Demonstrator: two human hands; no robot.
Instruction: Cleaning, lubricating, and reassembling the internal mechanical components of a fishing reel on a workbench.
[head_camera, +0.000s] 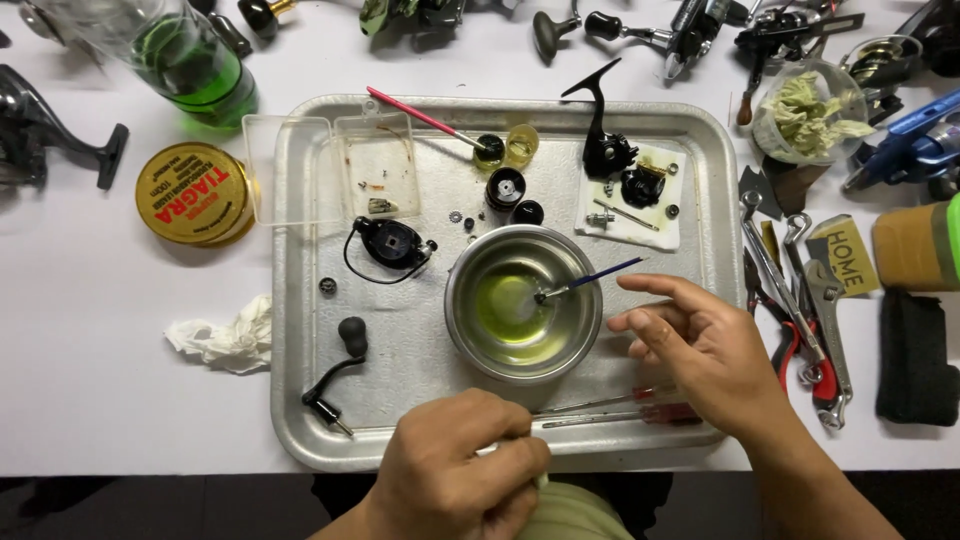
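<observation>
A round steel bowl (523, 300) with green liquid stands in the middle of a metal tray (300, 300). A thin blue-handled brush (590, 279) leans in the bowl, its handle pointing right. My right hand (695, 345) hovers just right of the bowl, fingers apart and empty, close to the brush handle. My left hand (460, 470) is at the tray's front edge, fingers curled around something small and pale that I cannot make out. Two red-handled screwdrivers (640, 405) lie between my hands on the tray.
On the tray lie a black crank handle (340, 370), a black reel part with wire (392, 243), small parts on a white pad (630, 195) and a clear plastic box (335, 165). A gold tin (190, 192), green bottle (190, 65), crumpled tissue (225, 335) and pliers and wrenches (800, 300) lie around it.
</observation>
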